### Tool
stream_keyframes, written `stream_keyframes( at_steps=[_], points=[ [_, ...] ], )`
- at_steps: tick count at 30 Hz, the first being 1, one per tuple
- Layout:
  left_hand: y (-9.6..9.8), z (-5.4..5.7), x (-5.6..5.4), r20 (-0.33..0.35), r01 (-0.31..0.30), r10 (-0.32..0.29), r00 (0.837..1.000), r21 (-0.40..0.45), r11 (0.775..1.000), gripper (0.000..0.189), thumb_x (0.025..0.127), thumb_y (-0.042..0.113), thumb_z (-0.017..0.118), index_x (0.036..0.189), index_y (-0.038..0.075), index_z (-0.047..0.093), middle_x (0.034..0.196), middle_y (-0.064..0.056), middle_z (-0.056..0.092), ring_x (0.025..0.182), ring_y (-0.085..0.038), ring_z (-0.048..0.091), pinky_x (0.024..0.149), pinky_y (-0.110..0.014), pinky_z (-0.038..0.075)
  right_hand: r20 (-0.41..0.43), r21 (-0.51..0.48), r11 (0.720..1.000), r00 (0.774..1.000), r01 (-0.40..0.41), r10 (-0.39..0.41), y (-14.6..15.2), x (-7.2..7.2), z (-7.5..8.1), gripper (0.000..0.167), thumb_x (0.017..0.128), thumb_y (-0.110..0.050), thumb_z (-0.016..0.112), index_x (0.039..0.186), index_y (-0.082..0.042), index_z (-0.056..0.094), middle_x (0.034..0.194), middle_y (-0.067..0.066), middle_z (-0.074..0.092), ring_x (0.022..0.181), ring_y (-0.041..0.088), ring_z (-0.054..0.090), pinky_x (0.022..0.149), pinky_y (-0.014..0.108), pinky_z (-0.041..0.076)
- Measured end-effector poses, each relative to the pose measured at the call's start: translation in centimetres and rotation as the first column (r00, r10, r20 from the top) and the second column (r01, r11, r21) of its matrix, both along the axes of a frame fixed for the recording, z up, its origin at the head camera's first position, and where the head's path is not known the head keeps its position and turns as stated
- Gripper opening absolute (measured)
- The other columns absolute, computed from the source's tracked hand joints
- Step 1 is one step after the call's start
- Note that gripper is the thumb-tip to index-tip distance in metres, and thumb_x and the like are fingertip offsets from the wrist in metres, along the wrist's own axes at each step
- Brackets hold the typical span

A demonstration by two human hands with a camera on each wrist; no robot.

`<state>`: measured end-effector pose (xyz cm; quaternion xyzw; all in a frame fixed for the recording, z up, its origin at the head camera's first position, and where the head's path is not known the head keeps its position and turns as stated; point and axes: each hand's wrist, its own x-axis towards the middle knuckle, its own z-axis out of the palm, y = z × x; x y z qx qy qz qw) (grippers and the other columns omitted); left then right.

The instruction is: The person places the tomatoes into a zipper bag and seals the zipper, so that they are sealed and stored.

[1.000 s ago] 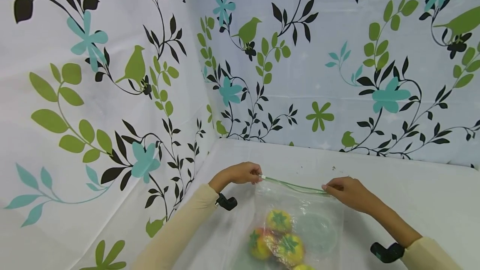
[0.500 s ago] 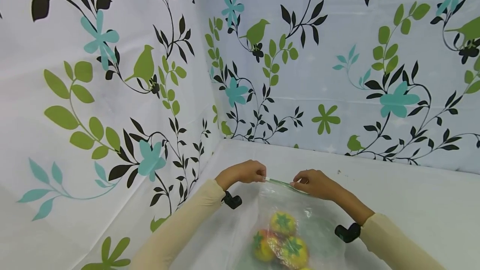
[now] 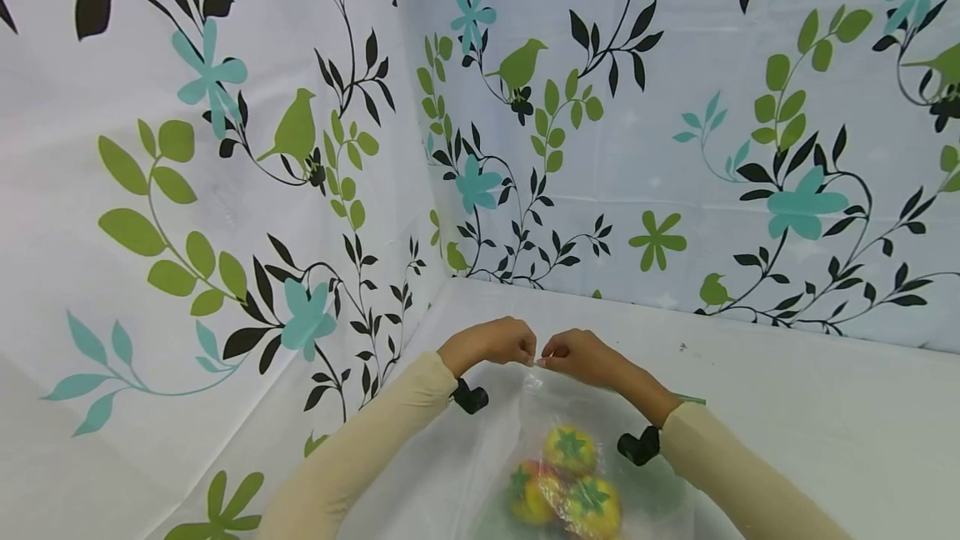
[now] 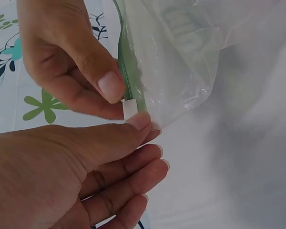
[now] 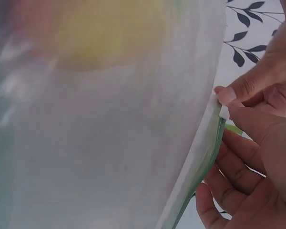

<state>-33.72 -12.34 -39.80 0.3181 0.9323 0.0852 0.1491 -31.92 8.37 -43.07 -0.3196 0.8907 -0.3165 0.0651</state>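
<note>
A clear slider zip bag (image 3: 551, 397) with a green zip strip (image 4: 127, 67) lies on the white table. Through its plastic show several yellow and reddish toy fruits (image 3: 570, 450) with green star-shaped tops. My left hand (image 3: 504, 342) pinches the bag's upper left corner between thumb and forefinger, its other fingers loosely bent. Right beside it, my right hand (image 3: 581, 357) pinches the white slider (image 5: 224, 112) at that end of the strip, thumb on it. The two hands nearly meet at the corner. My right forearm covers much of the strip in the head view.
White table cloth (image 3: 810, 423) spreads around the bag, with a few small dark specks (image 3: 682, 347) on it. Patterned curtains (image 3: 585, 148) with leaves, birds and flowers rise behind and at the left.
My right hand has travelled left along the zip strip from the bag's right side to the left corner. My left hand keeps its pinch there; the head view has shifted slightly.
</note>
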Motion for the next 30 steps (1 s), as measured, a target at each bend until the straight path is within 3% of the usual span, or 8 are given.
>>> stream_keyframes(
  at_steps=[13,24,30],
  points=[
    [-0.3,-0.3,-0.4,0.032,-0.024,0.024,0.999,-0.002,1.0,0.013,0.099,0.02,0.074,0.093,0.011,0.08,0.079,0.007,0.064,0.07,-0.009,0.052,0.065,-0.022,0.043,-0.076,-0.037,0.997,0.995,-0.07,0.067,-2.2,-0.2,0.1,0.013,0.097,-0.012,0.075,0.092,-0.001,0.079,0.083,0.004,0.076,0.069,0.006,0.054,0.064,0.024,0.047],
    [-0.6,0.1,0.0,0.03,-0.024,0.024,0.999,-0.011,1.0,0.012,0.1,0.012,0.072,0.09,0.01,0.079,0.081,0.005,0.065,0.073,-0.01,0.053,0.066,-0.023,0.044,-0.083,-0.031,0.997,0.994,-0.077,0.074,-2.6,-0.2,0.2,0.011,0.096,-0.01,0.076,0.09,-0.002,0.079,0.083,0.004,0.076,0.07,0.007,0.055,0.065,0.023,0.048],
    [-0.8,0.0,-0.1,0.04,-0.015,0.015,0.999,0.006,1.0,0.014,0.101,0.016,0.072,0.095,0.006,0.08,0.084,0.002,0.07,0.073,-0.01,0.054,0.067,-0.023,0.045,-0.097,-0.015,0.997,0.993,-0.072,0.07,-2.5,-0.5,0.0,0.01,0.096,-0.01,0.077,0.089,-0.003,0.079,0.084,0.002,0.076,0.072,0.006,0.057,0.066,0.023,0.049]
  ],
)
